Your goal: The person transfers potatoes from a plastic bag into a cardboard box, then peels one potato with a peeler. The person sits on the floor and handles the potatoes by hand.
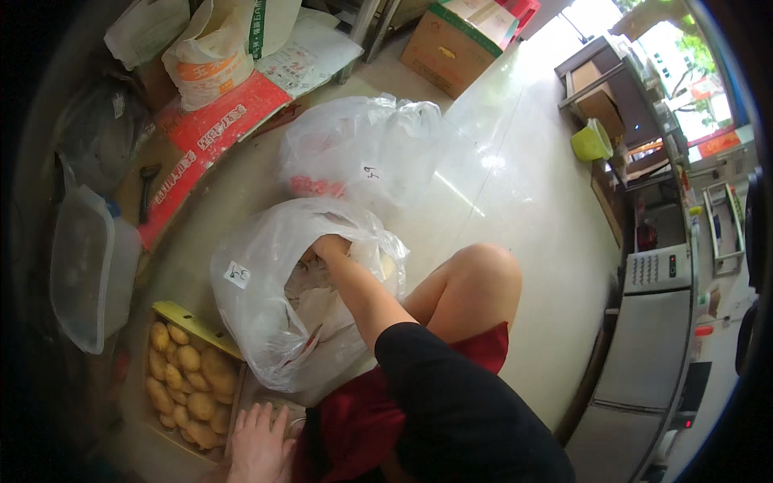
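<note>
My right hand (pixel 331 244) reaches down into an open clear plastic bag (pixel 253 320) on the floor. Its fingers are hidden inside, so what it holds does not show. Crumpled pale sheets, perhaps paper or plastic, lie in the bag's mouth (pixel 320 311), and the bag bears a white sticker (pixel 237 275) with writing. At the bottom edge my left hand (pixel 263 438) rests palm down, fingers extended and slightly apart, with nothing visible in it. Beside it stands a box of potatoes (pixel 187 386) with a yellow flap (pixel 196 329).
Another filled plastic bag (pixel 362 151) stands just beyond. A translucent plastic bin (pixel 90 271) and red cardboard (pixel 205 142) lie left. A carton (pixel 453 45) stands at the back, and a grey refrigerator (pixel 643 350) and a green bucket (pixel 592 140) are right.
</note>
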Tool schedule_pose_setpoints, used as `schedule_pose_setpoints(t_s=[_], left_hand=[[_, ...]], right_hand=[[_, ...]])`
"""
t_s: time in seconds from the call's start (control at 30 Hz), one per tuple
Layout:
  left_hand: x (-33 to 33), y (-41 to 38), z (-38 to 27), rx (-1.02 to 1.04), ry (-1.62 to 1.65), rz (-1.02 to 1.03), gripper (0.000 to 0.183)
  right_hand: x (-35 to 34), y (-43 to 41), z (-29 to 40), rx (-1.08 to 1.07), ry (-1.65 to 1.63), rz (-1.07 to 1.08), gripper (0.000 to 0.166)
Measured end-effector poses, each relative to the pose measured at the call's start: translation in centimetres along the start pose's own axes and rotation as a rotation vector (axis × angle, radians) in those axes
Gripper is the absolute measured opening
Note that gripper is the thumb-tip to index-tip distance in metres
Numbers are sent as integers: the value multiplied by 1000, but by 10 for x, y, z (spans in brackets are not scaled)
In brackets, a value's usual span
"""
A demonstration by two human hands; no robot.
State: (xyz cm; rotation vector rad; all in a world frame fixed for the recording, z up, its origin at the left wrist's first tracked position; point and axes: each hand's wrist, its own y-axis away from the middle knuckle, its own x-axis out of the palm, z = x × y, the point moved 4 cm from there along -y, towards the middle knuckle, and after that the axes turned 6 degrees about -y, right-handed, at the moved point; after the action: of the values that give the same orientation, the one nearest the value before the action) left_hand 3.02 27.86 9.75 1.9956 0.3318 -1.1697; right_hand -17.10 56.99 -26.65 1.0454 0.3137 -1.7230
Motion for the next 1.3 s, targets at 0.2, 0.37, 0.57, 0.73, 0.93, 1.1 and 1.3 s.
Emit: schedule_pose_setpoints(t_s=[0.2, 0.37, 0.57, 0.73, 0.93, 1.1, 1.3], left_hand=[[35, -4, 20, -48, -24, -24, 58], [9, -6, 7, -9, 57, -53, 53], [11, 23, -15, -115, 5, 7, 44], [26, 41, -26, -61, -183, -73, 41], [58, 44, -48, -100, -285, -69, 40], [69, 41, -48, -126, -219, 1, 37], [61, 58, -39, -179, -183, -116, 36]], right_hand=[[-5, -4, -10, 2, -173, -39, 72], [12, 40, -45, 262, -158, 119, 77], [-50, 143, 50, 683, -758, 824, 76], [-136, 232, 166, 457, -1050, 1172, 58], [-90, 299, 239, 345, -818, 1501, 60], [25, 337, 294, 393, -479, 1559, 62], [57, 349, 305, 80, -498, 1170, 58]])
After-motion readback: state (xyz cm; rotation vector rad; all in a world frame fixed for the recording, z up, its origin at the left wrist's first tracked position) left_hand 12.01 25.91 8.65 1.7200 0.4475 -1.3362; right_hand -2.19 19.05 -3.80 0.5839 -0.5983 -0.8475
